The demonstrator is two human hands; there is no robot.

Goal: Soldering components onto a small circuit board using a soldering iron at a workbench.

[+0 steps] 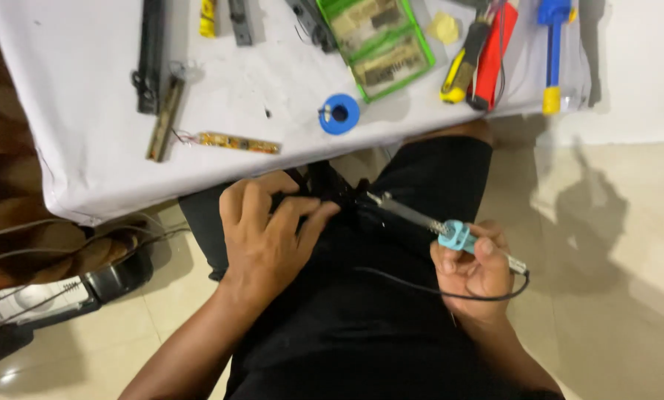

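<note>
Blue-collared iron x1, hands x2.

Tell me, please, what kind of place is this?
Probably a home electronics repair corner: a soldering iron with light blue handle in the right hand, a blue solder spool and a narrow yellow circuit strip on the white-covered table.

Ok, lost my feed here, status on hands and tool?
Left hand gripping black part on lap. Right hand holding soldering iron, tip at part. Nothing between them.

A home repair corner: cloth-covered table strewn with circuit boards, solder spool, screwdrivers, tiled floor.
</note>
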